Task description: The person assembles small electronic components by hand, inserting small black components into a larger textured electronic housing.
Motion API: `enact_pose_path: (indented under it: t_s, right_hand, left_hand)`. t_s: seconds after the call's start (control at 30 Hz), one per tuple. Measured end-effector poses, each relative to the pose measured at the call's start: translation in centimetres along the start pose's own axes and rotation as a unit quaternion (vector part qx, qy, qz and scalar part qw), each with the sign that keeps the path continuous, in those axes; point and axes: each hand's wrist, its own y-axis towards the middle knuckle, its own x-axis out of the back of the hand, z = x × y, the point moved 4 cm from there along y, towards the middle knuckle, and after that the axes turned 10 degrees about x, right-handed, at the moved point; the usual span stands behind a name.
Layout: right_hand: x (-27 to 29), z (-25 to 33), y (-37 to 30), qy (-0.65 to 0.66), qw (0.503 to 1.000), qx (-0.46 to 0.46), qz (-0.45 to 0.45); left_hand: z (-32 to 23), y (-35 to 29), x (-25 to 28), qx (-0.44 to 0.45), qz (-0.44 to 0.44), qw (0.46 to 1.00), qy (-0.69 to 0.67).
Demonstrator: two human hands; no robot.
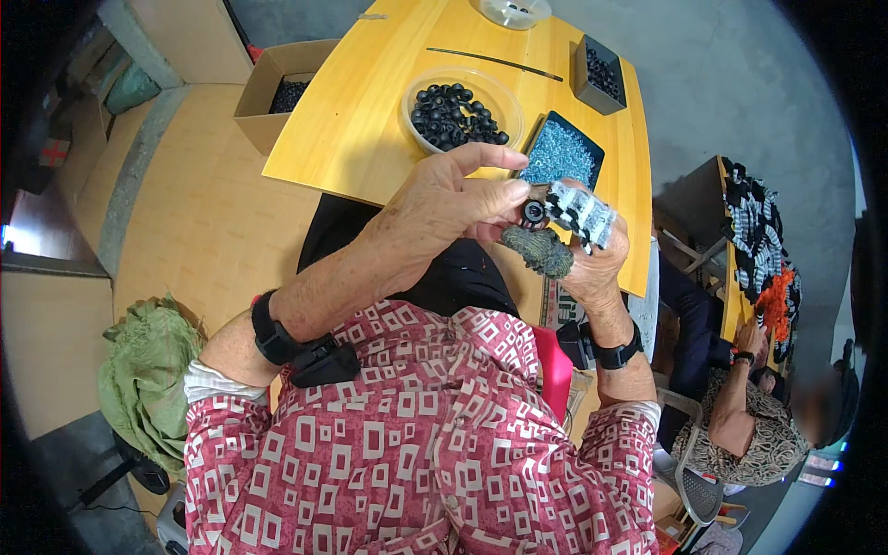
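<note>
My left hand [435, 208] comes in from the left with its thumb and lower fingers closed at a small black ring-shaped piece [534, 213], while its index finger reaches out above. My right hand [597, 268] is curled around the other side of the piece. White-grey checked cloth [583, 213] wraps its fingers, and a dark green-grey knitted covering [536, 251] sits over its thumb. Just beyond my hands is a black tray [561, 153] of small clear-blue pieces. Left of it, a clear round bowl [407, 109] holds several black round pieces with holes.
On the yellow table [356, 120] lie a thin dark rod [495, 63], a grey box [601, 79] of black pieces and another clear bowl [515, 13]. A cardboard box [264, 102] stands left, near a green sack [153, 370]. At right, another person [749, 421] works at a table.
</note>
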Motion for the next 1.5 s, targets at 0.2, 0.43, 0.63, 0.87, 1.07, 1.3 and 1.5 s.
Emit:
enact_pose_path:
  t_s: [0.2, 0.43, 0.63, 0.87, 1.07, 1.3, 1.5]
  right_hand:
    - [0.1, -0.1, 0.1, -0.001, 1.0, -0.026, 0.011]
    - [0.0, -1.1, -0.9, -0.033, 0.999, -0.018, 0.027]
    - [-1.1, 0.4, 0.2, -0.075, 0.997, 0.021, 0.017]
    - [-1.8, 0.4, 0.7, -0.076, 0.996, 0.042, 0.0]
    - [-1.4, 1.0, 1.1, -0.01, 0.997, 0.007, -0.081]
    - [0.2, 1.0, 1.9, -0.065, 0.995, 0.045, -0.064]
    - [0.4, 0.9, 2.4, -0.118, 0.989, 0.088, -0.01]
  left_hand:
    - [-0.2, 0.0, 0.0, -0.011, 0.008, 1.0, 0.002]
    - [-0.3, 0.2, 0.0, -0.033, -0.021, 0.999, -0.013]
    - [-0.8, 1.1, -0.8, -0.127, -0.047, 0.991, 0.025]
    - [-1.1, 1.9, -3.0, -0.063, 0.082, 0.989, -0.106]
    - [-1.8, 1.4, -4.2, -0.061, 0.1, 0.982, -0.147]
    - [-2.4, 0.8, -3.4, -0.102, 0.042, 0.992, -0.055]
    - [-2.1, -0.3, -1.0, -0.101, -0.012, 0.995, 0.005]
